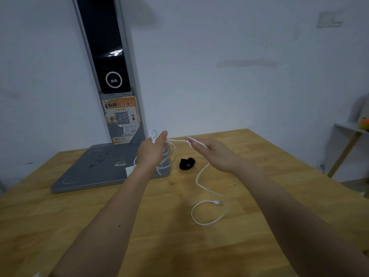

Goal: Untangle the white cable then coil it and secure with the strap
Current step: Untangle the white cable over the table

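Two hands (214, 154), one cable (201, 183), one strap (186, 163)

Parcel-pickup room: QR-code kiosk (111, 92), wooden table (259, 176)

white cable (200, 177): partly looped, tail trailing on table | strap (186, 163): black, lying beside it
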